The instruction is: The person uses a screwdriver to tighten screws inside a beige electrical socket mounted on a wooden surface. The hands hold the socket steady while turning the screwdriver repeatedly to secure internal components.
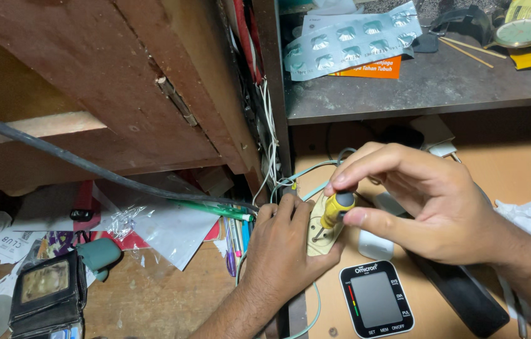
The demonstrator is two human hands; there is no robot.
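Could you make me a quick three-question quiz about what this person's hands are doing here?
1. True or false: the right hand holds a yellow-handled screwdriver.
2. What does the left hand steady? A) the blister pack of pills B) the cream socket plate C) the black wallet
3. Fill in: the small black monitor with a grey screen lies ____ of the left hand's wrist, as seen in the head view.

Key: 1 true. 2 B, the cream socket plate. 3 right.
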